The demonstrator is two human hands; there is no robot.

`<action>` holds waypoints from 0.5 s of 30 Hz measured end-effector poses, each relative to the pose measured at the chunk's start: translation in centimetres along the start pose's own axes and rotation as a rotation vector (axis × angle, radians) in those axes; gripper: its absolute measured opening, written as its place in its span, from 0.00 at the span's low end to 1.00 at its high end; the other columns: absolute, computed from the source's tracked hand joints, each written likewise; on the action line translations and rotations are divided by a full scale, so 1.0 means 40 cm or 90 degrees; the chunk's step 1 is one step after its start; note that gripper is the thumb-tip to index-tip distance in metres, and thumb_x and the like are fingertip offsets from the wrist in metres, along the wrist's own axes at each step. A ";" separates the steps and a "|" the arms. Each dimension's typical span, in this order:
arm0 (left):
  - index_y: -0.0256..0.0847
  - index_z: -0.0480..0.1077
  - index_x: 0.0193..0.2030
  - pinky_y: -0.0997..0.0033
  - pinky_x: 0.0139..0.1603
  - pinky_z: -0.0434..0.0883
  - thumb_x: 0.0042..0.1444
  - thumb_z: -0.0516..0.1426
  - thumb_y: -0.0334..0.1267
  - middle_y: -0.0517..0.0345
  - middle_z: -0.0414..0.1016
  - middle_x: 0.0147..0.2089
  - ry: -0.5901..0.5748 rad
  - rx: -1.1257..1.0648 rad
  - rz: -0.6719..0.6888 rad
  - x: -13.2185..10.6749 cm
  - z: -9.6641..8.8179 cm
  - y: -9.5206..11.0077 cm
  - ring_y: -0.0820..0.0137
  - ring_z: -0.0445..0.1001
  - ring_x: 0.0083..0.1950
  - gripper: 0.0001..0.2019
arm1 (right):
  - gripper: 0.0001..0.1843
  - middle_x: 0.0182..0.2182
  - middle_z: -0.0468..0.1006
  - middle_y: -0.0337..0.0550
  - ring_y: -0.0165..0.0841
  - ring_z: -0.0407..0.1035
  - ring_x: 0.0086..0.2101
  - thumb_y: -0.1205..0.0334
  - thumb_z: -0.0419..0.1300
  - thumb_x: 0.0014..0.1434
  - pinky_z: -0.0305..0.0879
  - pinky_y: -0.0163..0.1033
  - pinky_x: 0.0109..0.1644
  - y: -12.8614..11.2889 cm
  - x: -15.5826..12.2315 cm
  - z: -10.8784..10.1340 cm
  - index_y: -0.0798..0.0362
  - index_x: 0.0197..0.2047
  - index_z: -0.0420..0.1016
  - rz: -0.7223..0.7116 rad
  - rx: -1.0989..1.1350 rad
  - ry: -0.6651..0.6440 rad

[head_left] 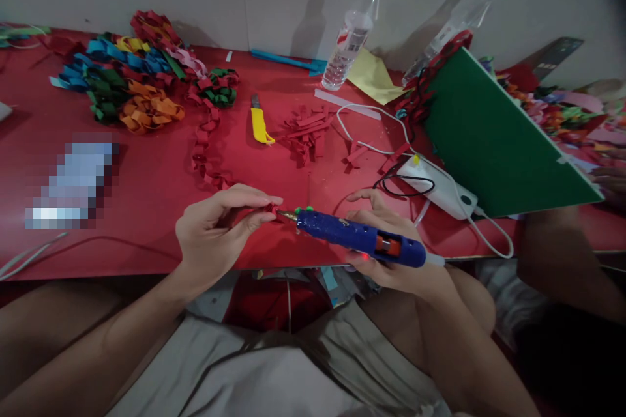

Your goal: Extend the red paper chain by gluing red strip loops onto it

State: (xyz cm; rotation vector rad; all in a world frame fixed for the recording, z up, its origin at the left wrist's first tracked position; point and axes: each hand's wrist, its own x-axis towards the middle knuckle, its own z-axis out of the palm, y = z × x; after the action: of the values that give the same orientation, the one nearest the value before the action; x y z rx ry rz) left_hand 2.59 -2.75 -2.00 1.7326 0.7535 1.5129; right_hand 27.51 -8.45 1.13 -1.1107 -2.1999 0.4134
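My right hand [391,260] is wrapped round a blue hot glue gun [337,231], its nozzle pointing left. A white glue stick [435,259] pokes out of the gun's rear. Between thumb and fingertips, my left hand [215,228] pinches a small red paper strip [272,208], and the nozzle tip meets or nearly meets it. From near the left hand a red paper chain [205,150] runs back across the table towards a heap of coloured paper chains [141,78]. Loose red paper strips [308,130] lie beyond the hands, with a yellow utility knife [260,124] to their left.
A blurred-out phone [73,182] lies at left. At right are a white power strip [440,189] with cables and a leaning green board [503,137]. Water bottles [349,39] stand by the wall. Another person's arm [557,254] reaches in at far right.
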 end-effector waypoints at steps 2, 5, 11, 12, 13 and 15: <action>0.46 0.76 0.41 0.69 0.42 0.80 0.53 0.66 0.26 0.60 0.83 0.38 0.001 0.004 -0.004 0.000 0.000 0.001 0.69 0.82 0.41 0.12 | 0.13 0.28 0.76 0.37 0.32 0.67 0.26 0.48 0.56 0.67 0.63 0.52 0.55 -0.002 0.000 -0.002 0.48 0.37 0.64 0.001 0.002 -0.006; 0.46 0.76 0.41 0.67 0.41 0.80 0.53 0.66 0.27 0.59 0.83 0.38 0.006 0.013 -0.010 0.001 0.000 0.000 0.68 0.82 0.40 0.11 | 0.13 0.28 0.75 0.36 0.31 0.66 0.25 0.49 0.56 0.67 0.62 0.52 0.55 -0.003 0.002 -0.005 0.49 0.36 0.64 0.004 0.003 -0.009; 0.46 0.76 0.40 0.68 0.41 0.80 0.53 0.66 0.28 0.58 0.83 0.38 -0.002 0.026 0.003 0.000 -0.003 -0.005 0.69 0.82 0.40 0.10 | 0.11 0.27 0.74 0.35 0.32 0.66 0.24 0.51 0.57 0.66 0.63 0.52 0.55 -0.002 0.003 -0.004 0.48 0.36 0.63 -0.007 0.006 0.005; 0.46 0.76 0.40 0.68 0.41 0.80 0.53 0.66 0.28 0.58 0.83 0.38 -0.003 0.029 0.001 0.000 -0.003 -0.005 0.69 0.82 0.40 0.10 | 0.11 0.28 0.74 0.35 0.31 0.66 0.24 0.51 0.57 0.66 0.63 0.52 0.55 -0.002 0.002 -0.004 0.48 0.36 0.64 -0.006 0.009 0.003; 0.45 0.76 0.40 0.68 0.41 0.80 0.53 0.66 0.28 0.58 0.83 0.38 -0.002 0.033 -0.001 0.000 -0.003 -0.005 0.69 0.82 0.40 0.10 | 0.11 0.28 0.74 0.35 0.31 0.66 0.24 0.51 0.57 0.66 0.62 0.52 0.55 -0.001 0.001 -0.004 0.48 0.37 0.64 -0.006 0.011 0.001; 0.45 0.76 0.40 0.68 0.41 0.80 0.53 0.66 0.28 0.58 0.83 0.38 0.003 0.037 -0.002 0.001 -0.003 -0.003 0.69 0.82 0.40 0.10 | 0.12 0.28 0.74 0.35 0.32 0.66 0.25 0.50 0.58 0.65 0.62 0.52 0.55 0.000 -0.001 -0.004 0.48 0.37 0.65 -0.002 0.010 0.003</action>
State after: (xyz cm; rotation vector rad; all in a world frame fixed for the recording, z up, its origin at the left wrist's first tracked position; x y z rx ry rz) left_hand 2.47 -2.64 -2.07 1.7702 0.8092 1.5063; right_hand 27.65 -8.49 1.24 -1.0997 -2.1900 0.4253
